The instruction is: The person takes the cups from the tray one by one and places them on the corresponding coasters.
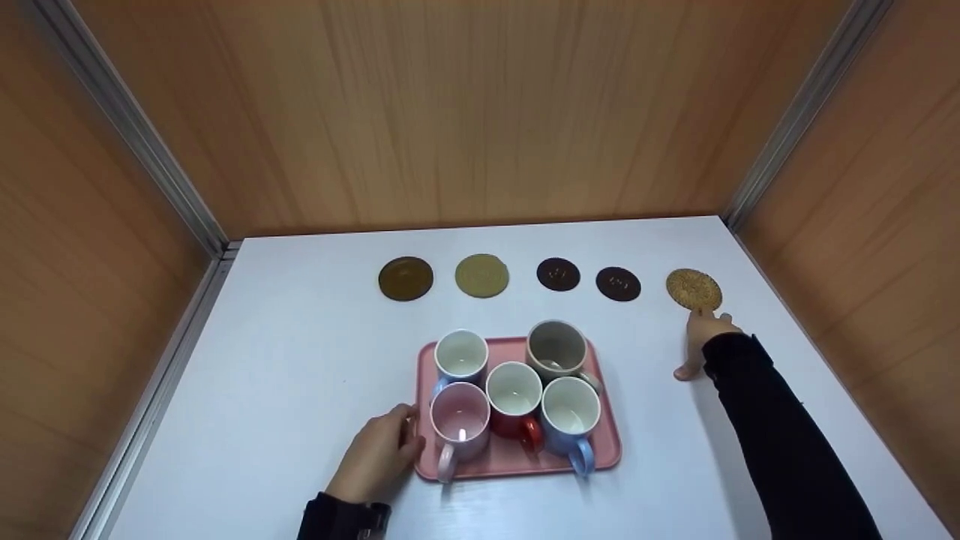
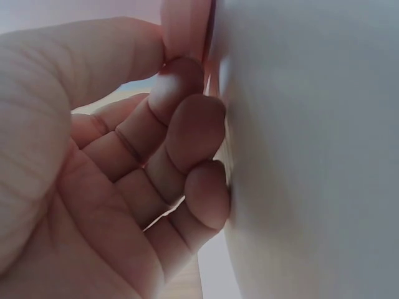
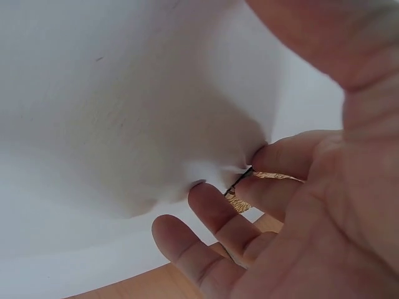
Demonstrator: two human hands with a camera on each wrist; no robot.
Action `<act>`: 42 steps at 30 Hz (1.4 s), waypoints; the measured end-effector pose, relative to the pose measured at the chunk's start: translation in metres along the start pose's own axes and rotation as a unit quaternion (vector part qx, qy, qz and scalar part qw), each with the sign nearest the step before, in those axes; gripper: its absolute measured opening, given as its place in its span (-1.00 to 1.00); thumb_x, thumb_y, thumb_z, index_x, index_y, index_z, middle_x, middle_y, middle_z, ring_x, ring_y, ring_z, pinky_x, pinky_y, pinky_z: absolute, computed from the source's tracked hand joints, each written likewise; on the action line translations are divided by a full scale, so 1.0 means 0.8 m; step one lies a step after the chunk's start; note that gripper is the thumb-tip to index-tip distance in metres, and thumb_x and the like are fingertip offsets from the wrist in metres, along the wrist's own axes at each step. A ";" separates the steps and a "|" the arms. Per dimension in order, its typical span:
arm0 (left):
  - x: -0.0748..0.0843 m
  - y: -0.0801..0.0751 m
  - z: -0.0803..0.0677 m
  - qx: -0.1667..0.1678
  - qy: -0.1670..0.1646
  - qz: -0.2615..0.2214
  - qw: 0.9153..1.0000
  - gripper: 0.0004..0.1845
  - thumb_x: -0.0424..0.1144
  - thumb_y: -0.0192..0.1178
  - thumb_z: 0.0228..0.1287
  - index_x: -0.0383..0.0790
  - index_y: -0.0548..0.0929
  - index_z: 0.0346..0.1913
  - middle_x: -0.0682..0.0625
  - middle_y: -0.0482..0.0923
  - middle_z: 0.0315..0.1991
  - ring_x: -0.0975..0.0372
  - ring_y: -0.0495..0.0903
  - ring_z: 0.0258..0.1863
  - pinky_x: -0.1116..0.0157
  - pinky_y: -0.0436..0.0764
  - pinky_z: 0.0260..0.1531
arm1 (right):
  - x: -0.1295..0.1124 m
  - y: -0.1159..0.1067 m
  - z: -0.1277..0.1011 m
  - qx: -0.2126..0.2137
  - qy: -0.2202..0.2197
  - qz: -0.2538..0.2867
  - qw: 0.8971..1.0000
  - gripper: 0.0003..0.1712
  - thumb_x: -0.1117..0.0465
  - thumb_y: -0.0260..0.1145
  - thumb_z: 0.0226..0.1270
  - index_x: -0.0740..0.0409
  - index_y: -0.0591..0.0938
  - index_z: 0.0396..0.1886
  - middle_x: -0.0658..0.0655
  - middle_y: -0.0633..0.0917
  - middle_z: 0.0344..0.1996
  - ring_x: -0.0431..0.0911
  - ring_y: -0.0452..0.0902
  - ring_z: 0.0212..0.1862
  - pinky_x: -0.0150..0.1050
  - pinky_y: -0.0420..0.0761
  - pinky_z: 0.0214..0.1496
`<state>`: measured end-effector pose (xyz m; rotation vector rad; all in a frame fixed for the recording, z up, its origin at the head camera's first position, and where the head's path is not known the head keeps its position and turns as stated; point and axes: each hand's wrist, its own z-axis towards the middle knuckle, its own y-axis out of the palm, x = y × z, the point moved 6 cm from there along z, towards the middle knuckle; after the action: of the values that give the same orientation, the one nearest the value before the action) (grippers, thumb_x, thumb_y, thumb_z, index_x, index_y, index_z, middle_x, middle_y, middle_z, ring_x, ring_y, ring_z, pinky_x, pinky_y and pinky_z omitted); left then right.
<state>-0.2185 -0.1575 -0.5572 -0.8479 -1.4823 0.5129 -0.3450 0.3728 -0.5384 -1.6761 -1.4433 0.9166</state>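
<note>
My left hand (image 1: pixel 379 454) pinches the left rim of a pink tray (image 1: pixel 517 466) between thumb and forefinger; the left wrist view shows the other fingers bent, tips at the white tabletop. Several mugs stand upright on the tray: a pink mug (image 1: pixel 460 424), a red mug (image 1: pixel 514 397), a light blue mug (image 1: pixel 570 412), another light blue mug (image 1: pixel 460 356) and a grey mug (image 1: pixel 555 351). Far to the right, my right hand (image 1: pixel 705 337) reaches with fingers extended and thumb spread, fingertips at the near edge of a gold woven coaster (image 1: pixel 693 288).
Behind the tray lie a brown coaster (image 1: pixel 406 278), an olive-green coaster (image 1: pixel 481 275) and two dark coasters, one nearer the middle (image 1: pixel 558 274) and one further right (image 1: pixel 619 283). Wood-grain panels (image 1: pixel 480 112) wall the white table (image 1: pixel 300 337) at the back and sides.
</note>
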 end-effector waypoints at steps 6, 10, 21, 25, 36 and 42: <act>0.000 0.000 0.001 -0.001 0.004 0.000 1.000 -0.68 -0.31 0.40 0.36 -0.31 0.69 0.11 0.09 0.52 -0.48 0.26 0.46 -0.47 0.30 0.44 -0.43 | 0.008 0.003 0.010 0.006 -0.007 0.000 1.000 0.78 -0.29 0.82 -0.24 0.72 -0.05 0.57 0.79 0.04 0.52 0.68 0.12 0.46 0.49 0.43 0.40; -0.001 0.000 0.001 -0.005 -0.001 -0.003 1.000 -0.63 -0.32 0.40 0.36 -0.34 0.67 0.17 0.07 0.54 -0.47 0.25 0.47 -0.46 0.30 0.45 -0.42 | 0.017 0.008 0.025 0.006 -0.017 -0.006 1.000 0.86 -0.38 0.81 -0.32 0.72 -0.07 0.57 0.79 -0.01 0.54 0.71 0.08 0.46 0.50 0.43 0.39; -0.002 0.001 0.000 -0.006 -0.002 -0.002 1.000 -0.63 -0.32 0.40 0.36 -0.35 0.67 0.17 0.07 0.54 -0.47 0.25 0.48 -0.46 0.31 0.46 -0.42 | 0.022 0.013 0.030 -0.014 -0.013 0.012 1.000 0.92 -0.36 0.82 -0.32 0.69 -0.19 0.60 0.75 -0.19 0.59 0.78 -0.13 0.51 0.60 0.25 0.46; -0.003 0.000 0.000 -0.001 0.001 -0.002 1.000 -0.66 -0.31 0.40 0.36 -0.34 0.68 0.14 0.08 0.53 -0.48 0.26 0.47 -0.47 0.31 0.44 -0.43 | 0.022 0.011 0.031 -0.016 -0.016 0.009 1.000 0.92 -0.36 0.81 -0.31 0.69 -0.20 0.60 0.75 -0.20 0.59 0.76 -0.17 0.53 0.57 0.25 0.48; -0.002 0.000 0.001 -0.001 0.005 0.001 1.000 -0.67 -0.31 0.41 0.36 -0.33 0.68 0.12 0.09 0.53 -0.49 0.27 0.47 -0.48 0.33 0.43 -0.46 | 0.026 0.013 0.039 -0.019 -0.017 0.008 1.000 1.02 -0.45 0.80 -0.45 0.70 -0.22 0.59 0.74 -0.24 0.59 0.75 -0.20 0.53 0.62 0.22 0.46; -0.001 0.000 -0.001 0.004 0.012 0.005 1.000 -0.63 -0.32 0.40 0.36 -0.35 0.68 0.17 0.10 0.51 -0.48 0.28 0.45 -0.48 0.34 0.40 -0.46 | 0.020 0.009 0.030 -0.013 -0.018 0.005 1.000 0.97 -0.40 0.82 -0.38 0.68 -0.21 0.60 0.72 -0.18 0.60 0.76 -0.04 0.49 0.57 0.34 0.42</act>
<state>-0.2180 -0.1581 -0.5576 -0.8527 -1.4542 0.5149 -0.3606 0.3893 -0.5574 -1.6954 -1.4775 0.9418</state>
